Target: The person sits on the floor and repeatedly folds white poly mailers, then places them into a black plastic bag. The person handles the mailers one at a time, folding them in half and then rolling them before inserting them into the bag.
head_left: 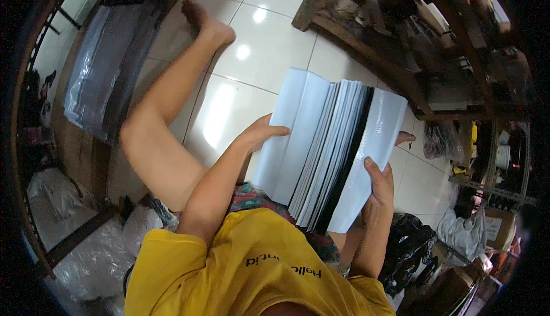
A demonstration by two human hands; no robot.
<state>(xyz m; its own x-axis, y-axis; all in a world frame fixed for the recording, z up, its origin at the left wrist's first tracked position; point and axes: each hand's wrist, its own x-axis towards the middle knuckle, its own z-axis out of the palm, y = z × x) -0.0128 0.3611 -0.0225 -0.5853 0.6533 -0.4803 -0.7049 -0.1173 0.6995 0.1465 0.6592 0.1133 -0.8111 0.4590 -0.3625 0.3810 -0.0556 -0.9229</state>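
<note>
Over my lap I hold a thick bundle of pale blue-white sheets (pixel 326 150), its many layered edges fanned along the middle. A black strip (pixel 350 164) runs between those edges and the smooth outer panel on the right. My left hand (pixel 259 134) grips the left panel, thumb on top and fingers hidden underneath. On the opposite side my right hand (pixel 380 183) clasps the right panel, its thumb lying on the surface and the other fingers mostly behind it. The bundle is tilted, and what kind of sheets these are I cannot tell.
White floor tiles (pixel 263 46) lie beyond my legs. A dark wooden rack (pixel 366 58) stands far right. At left are plastic-wrapped flat packs (pixel 103 69) on cardboard and clear plastic bags (pixel 86 253). A black plastic bag (pixel 408 250) and a grey bag (pixel 464 230) sit at right.
</note>
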